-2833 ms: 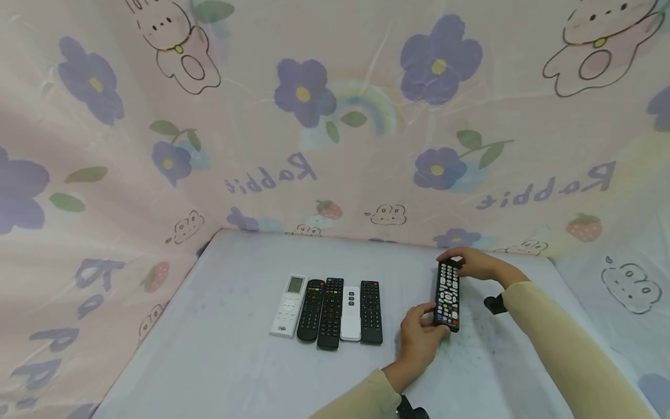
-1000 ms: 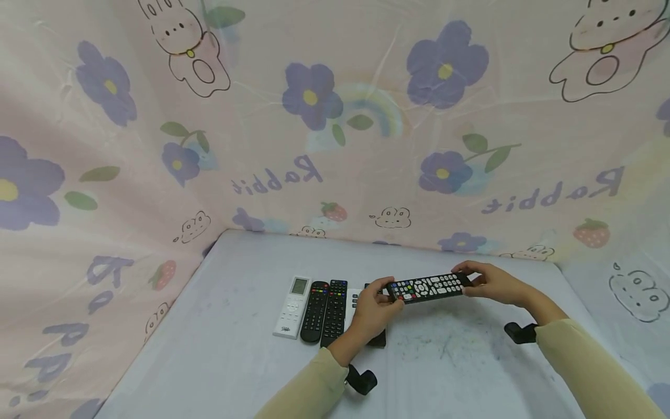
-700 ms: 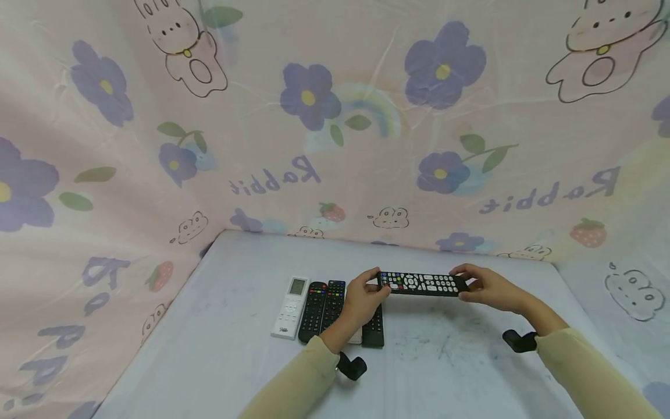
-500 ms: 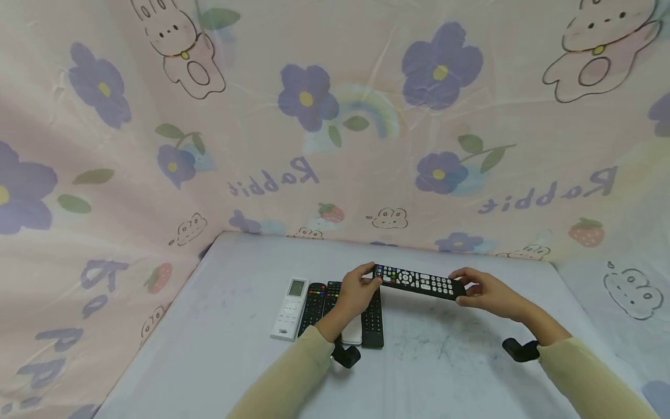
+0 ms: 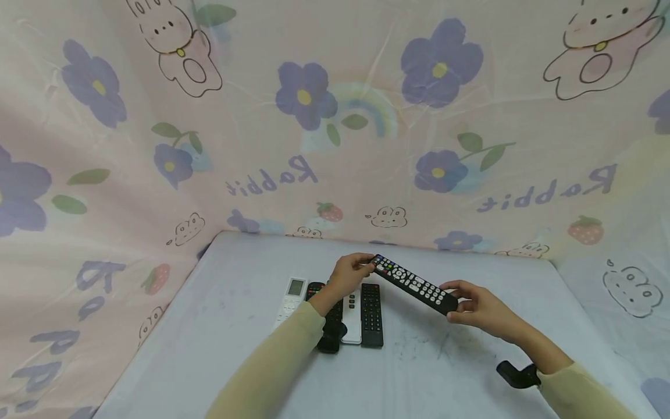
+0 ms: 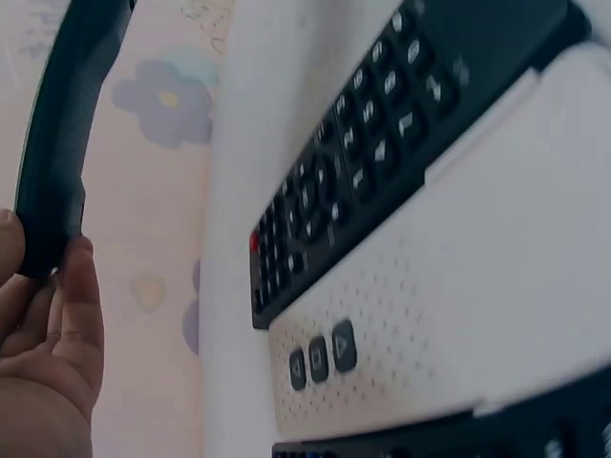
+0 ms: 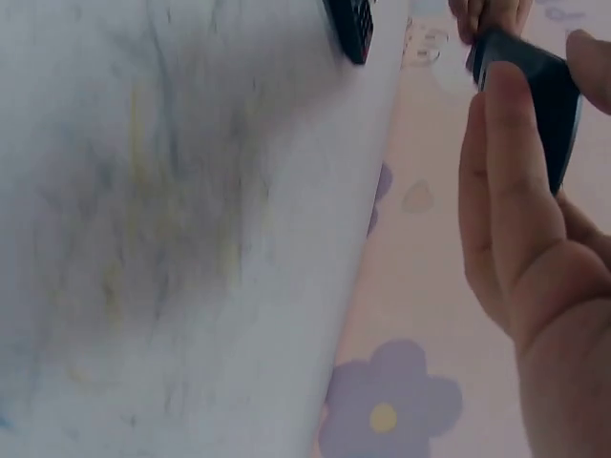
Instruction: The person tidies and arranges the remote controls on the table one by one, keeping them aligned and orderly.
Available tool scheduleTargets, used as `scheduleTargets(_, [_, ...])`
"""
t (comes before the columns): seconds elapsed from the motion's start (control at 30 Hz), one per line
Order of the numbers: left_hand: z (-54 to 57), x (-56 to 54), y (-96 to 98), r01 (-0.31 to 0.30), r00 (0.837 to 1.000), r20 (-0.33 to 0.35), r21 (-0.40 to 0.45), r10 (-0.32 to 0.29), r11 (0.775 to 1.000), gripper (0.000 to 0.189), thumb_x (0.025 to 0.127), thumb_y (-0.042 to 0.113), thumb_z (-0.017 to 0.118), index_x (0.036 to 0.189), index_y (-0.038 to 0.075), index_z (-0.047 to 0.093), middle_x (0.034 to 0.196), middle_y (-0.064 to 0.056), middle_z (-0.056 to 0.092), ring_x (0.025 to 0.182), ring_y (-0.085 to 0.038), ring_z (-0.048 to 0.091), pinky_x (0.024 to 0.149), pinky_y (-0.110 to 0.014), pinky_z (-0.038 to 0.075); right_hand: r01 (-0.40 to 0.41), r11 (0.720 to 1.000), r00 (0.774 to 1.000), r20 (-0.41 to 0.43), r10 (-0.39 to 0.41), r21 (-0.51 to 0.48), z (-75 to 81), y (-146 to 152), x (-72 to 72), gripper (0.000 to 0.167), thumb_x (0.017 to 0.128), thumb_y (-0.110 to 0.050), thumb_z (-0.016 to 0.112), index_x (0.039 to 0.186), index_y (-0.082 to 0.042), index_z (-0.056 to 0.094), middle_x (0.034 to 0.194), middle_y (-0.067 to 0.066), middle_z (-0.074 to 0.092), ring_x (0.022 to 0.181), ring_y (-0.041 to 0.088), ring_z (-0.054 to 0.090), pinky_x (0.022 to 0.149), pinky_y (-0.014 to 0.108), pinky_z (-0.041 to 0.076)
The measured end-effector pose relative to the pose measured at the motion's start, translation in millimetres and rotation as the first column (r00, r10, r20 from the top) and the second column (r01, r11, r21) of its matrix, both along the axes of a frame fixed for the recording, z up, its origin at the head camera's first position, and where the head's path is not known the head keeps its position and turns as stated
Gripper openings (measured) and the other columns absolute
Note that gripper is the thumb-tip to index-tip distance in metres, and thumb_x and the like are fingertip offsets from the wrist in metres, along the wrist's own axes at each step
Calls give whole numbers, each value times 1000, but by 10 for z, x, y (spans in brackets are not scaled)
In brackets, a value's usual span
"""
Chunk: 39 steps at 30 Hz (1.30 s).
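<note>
A black remote control (image 5: 413, 282) with white and coloured buttons is held in the air between my two hands, its left end higher than its right. My left hand (image 5: 346, 276) pinches the end with the coloured buttons, while my right hand (image 5: 483, 313) grips the opposite end between thumb and fingers. In the left wrist view only the dark side of the held remote (image 6: 62, 143) shows. Below my left arm lies a row of remotes: a white one with a small screen (image 5: 291, 299), black ones partly hidden by the arm, a slim white one (image 5: 353, 317) and a black one (image 5: 372, 317).
The remotes lie on a white-covered table (image 5: 434, 378) with faint dark smudges. Behind it and at the sides hangs a pink curtain (image 5: 361, 180) printed with flowers and rabbits. A black wrist-camera mount (image 5: 517, 375) juts out from the right wrist.
The remote was upright over the right side earlier; it has been turned sideways and carried left. Lately its left end has risen and its right end dropped. The row of remotes stays put.
</note>
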State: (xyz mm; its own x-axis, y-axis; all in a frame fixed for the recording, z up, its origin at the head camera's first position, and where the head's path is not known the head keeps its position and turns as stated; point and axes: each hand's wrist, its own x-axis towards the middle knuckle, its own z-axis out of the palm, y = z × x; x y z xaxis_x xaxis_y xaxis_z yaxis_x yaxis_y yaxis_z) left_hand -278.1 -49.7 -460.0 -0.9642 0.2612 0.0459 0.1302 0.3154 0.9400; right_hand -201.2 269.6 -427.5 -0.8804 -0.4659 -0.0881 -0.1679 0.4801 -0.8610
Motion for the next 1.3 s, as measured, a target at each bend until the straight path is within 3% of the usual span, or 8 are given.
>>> scheduleTargets(0.37, [-85,-190,11,-12,1000,20,-18,13,1000,26,93,21,64,118,15,68,110,-4,70,95,-17,69,88,-36,54,34,998,998,52,-31,-49,-20,-274,164,64,83,-18,75,135,-2,42,113,23,53,81,17,69,69,33,57])
scheduleTargets(0.57, [-133,-249,98,29,996,90,-11,-28,1000,27,91,16,67,118,15,68,117,-4,66,102,-15,66,85,-30,54,67,997,997,40,-65,-37,-76,-431,261,60,79,-16,78,129,-4,46,106,22,53,74,22,69,64,31,56])
scheduleTargets(0.77, [-189,-290,105,71,987,143,18,-73,997,32,88,8,69,119,13,67,121,-7,63,99,-15,67,85,-31,56,115,993,991,70,-114,-15,-195,-556,307,64,76,-17,81,129,-6,46,108,20,56,74,19,68,62,30,55])
scheduleTargets(1.0, [-262,-324,101,89,987,138,-31,-84,996,30,86,12,71,116,14,69,119,-5,65,95,-13,67,79,-25,56,141,989,980,148,-132,-53,-315,-650,337,63,76,-9,80,127,-2,45,107,20,56,74,24,68,60,35,55])
scheduleTargets(1.2, [-262,-359,144,127,976,177,-4,-124,992,27,87,7,70,114,9,69,116,-9,65,96,-17,68,79,-28,57,144,989,980,147,-137,-38,-369,-717,345,61,73,-7,81,122,-2,47,100,17,57,72,19,65,60,29,54])
scheduleTargets(1.3, [-271,-366,157,160,976,161,-57,-149,985,28,87,9,70,115,11,69,115,-7,66,97,-16,66,79,-29,56,145,989,981,135,-141,-22,-405,-733,339,59,70,-6,83,119,-2,48,96,14,57,71,18,63,59,28,53])
